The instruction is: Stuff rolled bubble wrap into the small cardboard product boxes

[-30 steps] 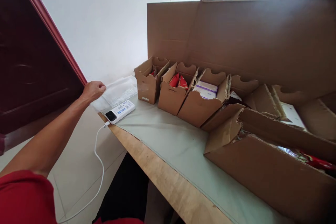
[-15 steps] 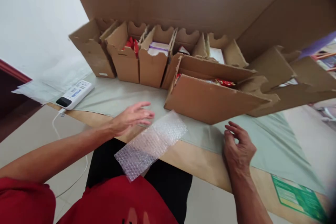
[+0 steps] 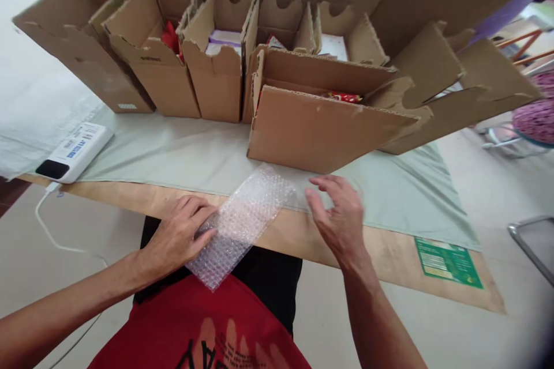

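In front box (image 3: 320, 130) — red pkt (image 3: 345, 97); bubble wrap (image 3: 244, 216) outside.

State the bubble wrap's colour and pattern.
The bubble wrap is clear, dotted with small bubbles; the head view shows it.

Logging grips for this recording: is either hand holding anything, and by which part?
The left hand is at the left edge of the clear, rectangular plastic bubble wrap; whether it grips cannot be told. The right hand holds nothing.
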Available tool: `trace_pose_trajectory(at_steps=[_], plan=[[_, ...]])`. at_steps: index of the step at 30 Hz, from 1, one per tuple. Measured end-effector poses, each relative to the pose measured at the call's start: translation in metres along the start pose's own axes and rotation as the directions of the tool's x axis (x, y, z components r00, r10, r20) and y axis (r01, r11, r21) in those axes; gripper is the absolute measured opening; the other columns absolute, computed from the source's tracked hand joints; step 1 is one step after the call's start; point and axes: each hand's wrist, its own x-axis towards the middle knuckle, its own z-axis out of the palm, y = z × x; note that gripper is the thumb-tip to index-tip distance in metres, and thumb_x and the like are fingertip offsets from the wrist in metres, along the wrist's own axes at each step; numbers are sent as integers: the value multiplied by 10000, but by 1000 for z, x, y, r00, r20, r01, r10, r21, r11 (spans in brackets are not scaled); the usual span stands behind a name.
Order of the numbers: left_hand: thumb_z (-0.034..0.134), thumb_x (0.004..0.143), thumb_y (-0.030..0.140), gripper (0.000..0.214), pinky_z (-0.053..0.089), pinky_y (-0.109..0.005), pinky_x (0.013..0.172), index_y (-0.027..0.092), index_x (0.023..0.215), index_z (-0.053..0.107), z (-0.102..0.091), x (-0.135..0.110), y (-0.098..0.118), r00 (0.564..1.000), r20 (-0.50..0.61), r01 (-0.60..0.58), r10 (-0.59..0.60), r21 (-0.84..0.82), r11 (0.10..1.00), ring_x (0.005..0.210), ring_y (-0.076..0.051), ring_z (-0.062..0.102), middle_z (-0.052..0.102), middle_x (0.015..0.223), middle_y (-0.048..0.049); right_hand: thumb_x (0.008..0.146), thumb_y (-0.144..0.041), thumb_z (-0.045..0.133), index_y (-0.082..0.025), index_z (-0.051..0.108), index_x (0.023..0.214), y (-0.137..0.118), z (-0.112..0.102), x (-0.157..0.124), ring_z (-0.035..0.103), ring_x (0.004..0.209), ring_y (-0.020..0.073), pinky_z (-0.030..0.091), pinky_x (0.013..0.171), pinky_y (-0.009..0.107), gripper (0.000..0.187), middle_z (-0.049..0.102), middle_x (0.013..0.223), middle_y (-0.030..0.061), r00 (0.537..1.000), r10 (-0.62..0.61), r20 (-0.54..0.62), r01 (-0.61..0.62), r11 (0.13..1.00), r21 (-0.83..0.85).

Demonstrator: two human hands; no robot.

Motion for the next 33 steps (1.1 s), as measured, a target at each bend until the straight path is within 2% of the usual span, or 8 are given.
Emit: trace_pose_trajectory(at_steps=[6, 10, 15, 20, 23, 26, 30, 33], plan=[[505, 929, 125, 272, 477, -401, 813, 247, 1055, 713, 3, 20, -4, 996, 46, -83, 82, 6, 997, 870, -253, 585, 681, 892, -62, 911, -267, 595, -217, 653, 824, -10, 23, -1, 634, 1049, 336, 449, 903, 497, 116, 720, 1150, 118, 977, -19, 213, 16, 1000, 13], [458, 942, 137, 311, 487, -424, 835, 233, 1086, 717, -20, 51, -7, 988, 2, -153, 153, 55, 987, 917, -267, 608, 685, 947, -80, 912, -331, 615, -234, 598, 781, -14, 0, -19, 680, 972, 269, 489, 884, 421, 164, 733, 979, 57, 967, 187, 173, -234, 922, 308], [512, 942, 216, 282, 464, -543, 995, 199, 1142, 710, -24, 83, 2, 981, -91, -156, 169, 133, 979, 1140, -336, 608, 673, 1211, -140, 866, -424, 698, -226, 597, 746, -8, -23, -43, 581, 604, 164, 480, 590, 293, 253, 634, 677, 2, 879, 438, 189, -473, 754, 456], [722, 842, 452, 527, 372, -586, 1143, 191, 1291, 632, 6, 63, 23, 940, 83, -338, 331, 86, 937, 1324, -383, 533, 623, 1372, -178, 826, -407, 776, -219, 585, 868, -7, -24, -59, 587, 530, 132, 487, 542, 262, 271, 616, 650, -36, 810, 550, 205, -544, 572, 614], [755, 805, 449, 761, 286, -626, 1197, 180, 1464, 485, 18, 48, 31, 942, 138, -322, 305, 124, 939, 1399, -399, 471, 535, 1492, -203, 835, -377, 788, -231, 593, 1179, -15, -27, -60, 613, 533, 116, 519, 564, 254, 421, 644, 722, -57, 792, 571, 216, -527, 461, 715], [730, 826, 381, 736, 289, -635, 1195, 150, 1475, 472, 21, 42, 37, 952, 120, -300, 283, 162, 940, 1402, -403, 470, 517, 1507, -222, 897, -343, 730, -263, 488, 1445, -27, -31, -59, 603, 514, 104, 532, 565, 249, 604, 636, 703, -74, 801, 532, 273, -508, 365, 780], [646, 852, 247, 568, 358, -628, 1162, 128, 1400, 557, 20, 44, 37, 964, 61, -265, 258, 197, 944, 1339, -394, 541, 581, 1440, -225, 919, -311, 698, -294, 546, 1422, -40, -36, -58, 595, 487, 96, 521, 507, 228, 526, 621, 678, -75, 807, 500, 315, -478, 239, 845], [526, 839, 96, 457, 372, -620, 1159, 136, 1277, 648, 11, 45, 26, 970, 19, -240, 241, 182, 953, 1280, -358, 606, 659, 1358, -192, 908, -315, 718, -293, 694, 1217, -43, -46, -58, 589, 467, 99, 501, 461, 222, 311, 628, 672, -55, 825, 468, 315, -431, 162, 888]])
